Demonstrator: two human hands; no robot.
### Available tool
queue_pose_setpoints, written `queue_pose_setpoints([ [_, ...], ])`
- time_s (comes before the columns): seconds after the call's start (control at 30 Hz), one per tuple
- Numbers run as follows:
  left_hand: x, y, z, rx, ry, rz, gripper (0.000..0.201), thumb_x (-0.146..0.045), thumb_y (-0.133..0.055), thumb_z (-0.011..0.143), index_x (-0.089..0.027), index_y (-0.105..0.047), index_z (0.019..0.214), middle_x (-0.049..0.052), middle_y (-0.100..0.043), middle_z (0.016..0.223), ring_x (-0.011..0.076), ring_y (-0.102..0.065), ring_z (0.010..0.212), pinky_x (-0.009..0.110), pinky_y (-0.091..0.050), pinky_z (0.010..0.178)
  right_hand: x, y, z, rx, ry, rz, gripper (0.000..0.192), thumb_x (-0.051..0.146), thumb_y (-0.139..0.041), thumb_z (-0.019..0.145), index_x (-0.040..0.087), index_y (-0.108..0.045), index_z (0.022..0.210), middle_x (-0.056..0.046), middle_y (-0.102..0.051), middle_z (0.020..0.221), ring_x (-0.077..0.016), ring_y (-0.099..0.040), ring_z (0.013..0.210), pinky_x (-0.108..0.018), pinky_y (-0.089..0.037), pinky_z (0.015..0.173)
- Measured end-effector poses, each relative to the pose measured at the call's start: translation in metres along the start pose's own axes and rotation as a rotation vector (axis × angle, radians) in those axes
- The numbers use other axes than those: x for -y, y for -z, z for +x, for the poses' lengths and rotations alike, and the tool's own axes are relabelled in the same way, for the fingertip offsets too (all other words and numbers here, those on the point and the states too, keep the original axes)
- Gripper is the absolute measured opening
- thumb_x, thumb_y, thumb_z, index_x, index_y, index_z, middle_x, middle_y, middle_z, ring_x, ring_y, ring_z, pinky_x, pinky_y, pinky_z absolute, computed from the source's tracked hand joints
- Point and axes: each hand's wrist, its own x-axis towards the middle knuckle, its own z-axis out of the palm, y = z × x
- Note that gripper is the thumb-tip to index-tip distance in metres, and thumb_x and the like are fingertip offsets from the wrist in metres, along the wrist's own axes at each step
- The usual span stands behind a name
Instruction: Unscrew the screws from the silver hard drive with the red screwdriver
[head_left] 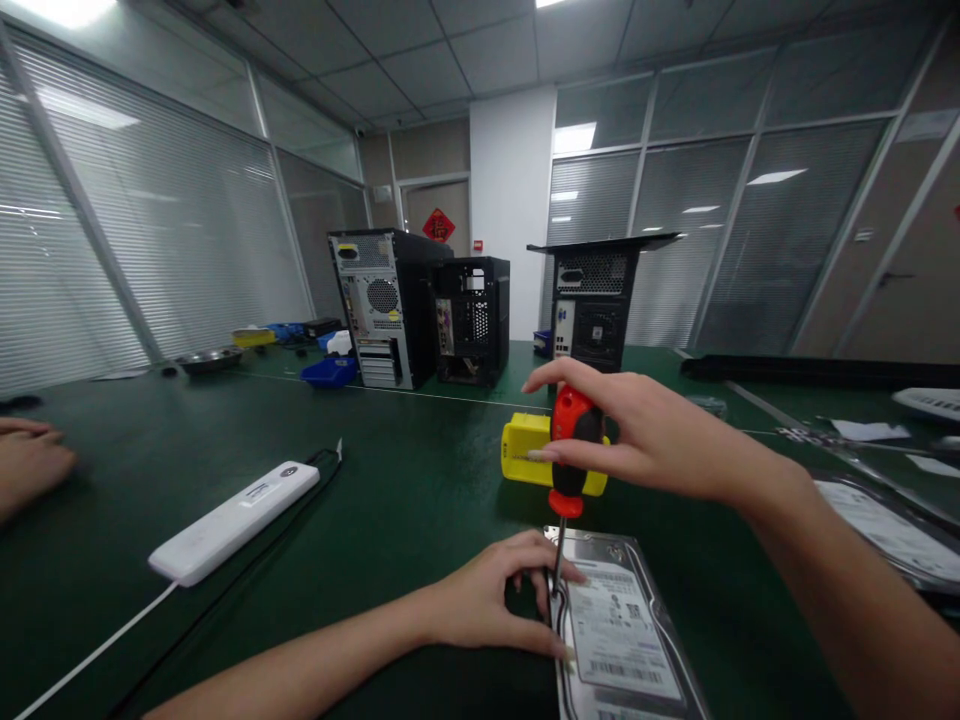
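Note:
My right hand (637,425) grips a screwdriver (577,425) with a red and black handle, its fingers around the upper handle. The screwdriver stands nearly upright, and its metal shaft runs down to the left edge of a hard drive (626,620). That drive is silver with a white printed label and lies on the green table (390,500). My left hand (514,590) rests at the drive's left edge, fingers curved beside the shaft and thumb on the label's side. Whether its fingertips pinch anything by the tip is hidden. A yellow bin (523,450) sits just behind the screwdriver.
A white power strip (236,520) with cables lies to the left. Another person's hand (34,465) is at the far left. Computer cases (379,310) stand at the back, with a blue bin (328,373) beside them. A second hard drive (874,520) lies at right.

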Motion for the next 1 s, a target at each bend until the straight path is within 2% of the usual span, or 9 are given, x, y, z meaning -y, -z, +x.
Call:
queue_pose_setpoints([
  [0.3, -0.0025, 0.0005, 0.0006, 0.009, 0.011, 0.021, 0.058, -0.041, -0.082, 0.065, -0.023, -0.062, 0.116, 0.006, -0.052, 0.112, 0.0142, -0.058, 0.080, 0.030, -0.046, 0.080, -0.0007, 0.0010, -0.0006, 0.012, -0.015, 0.001, 0.052, 0.059, -0.049, 0.086, 0.024, -0.046, 0.123, 0.000, -0.061, 0.076, -0.0189, -0.061, 0.068, -0.029, -0.043, 0.060],
  [0.47, -0.0003, 0.0002, 0.0005, 0.009, 0.009, 0.016, 0.059, -0.041, -0.082, 0.065, -0.022, -0.062, 0.117, 0.006, -0.052, 0.112, 0.0142, -0.059, 0.080, 0.031, -0.047, 0.081, -0.0014, 0.0018, 0.0009, -0.033, 0.034, 0.044, 0.045, 0.052, -0.056, 0.085, 0.020, -0.053, 0.116, -0.006, -0.064, 0.104, -0.0204, -0.063, 0.087, -0.031, -0.048, 0.072],
  [0.53, 0.0008, 0.0002, 0.0006, 0.009, 0.003, 0.025, 0.060, -0.041, -0.082, 0.064, -0.022, -0.062, 0.117, 0.006, -0.052, 0.112, 0.0142, -0.059, 0.080, 0.032, -0.047, 0.083, -0.0001, 0.0032, 0.0005, -0.033, 0.046, 0.080, 0.043, 0.050, -0.057, 0.085, 0.019, -0.054, 0.115, -0.007, -0.063, 0.110, -0.0208, -0.062, 0.091, -0.033, -0.049, 0.077],
  [0.77, -0.0019, 0.0003, 0.0008, 0.013, 0.015, 0.059, 0.058, -0.043, -0.081, 0.066, -0.022, -0.061, 0.117, 0.006, -0.054, 0.111, 0.0148, -0.059, 0.080, 0.031, -0.046, 0.081, 0.0020, 0.0047, -0.0034, 0.013, 0.089, 0.164, 0.043, 0.033, -0.057, 0.087, 0.021, -0.045, 0.127, -0.007, -0.061, 0.115, -0.0195, -0.062, 0.094, -0.033, -0.049, 0.080],
  [0.87, -0.0041, 0.0000, 0.0009, 0.003, 0.019, 0.086, 0.059, -0.043, -0.081, 0.066, -0.021, -0.061, 0.117, 0.006, -0.055, 0.108, 0.0153, -0.058, 0.080, 0.032, -0.046, 0.081, 0.0017, 0.0016, -0.0015, 0.006, 0.092, 0.176, 0.046, 0.038, -0.057, 0.087, 0.024, -0.042, 0.129, -0.004, -0.063, 0.106, -0.0178, -0.062, 0.085, -0.030, -0.049, 0.073],
  [1.0, -0.0053, -0.0004, 0.0012, -0.007, 0.005, 0.109, 0.057, -0.042, -0.081, 0.066, -0.021, -0.062, 0.115, 0.005, -0.057, 0.105, 0.0154, -0.058, 0.081, 0.032, -0.045, 0.083, 0.0028, 0.0021, -0.0006, 0.001, 0.094, 0.137, 0.041, 0.047, -0.058, 0.086, 0.022, -0.052, 0.117, -0.004, -0.065, 0.105, -0.0189, -0.063, 0.087, -0.030, -0.047, 0.074],
])
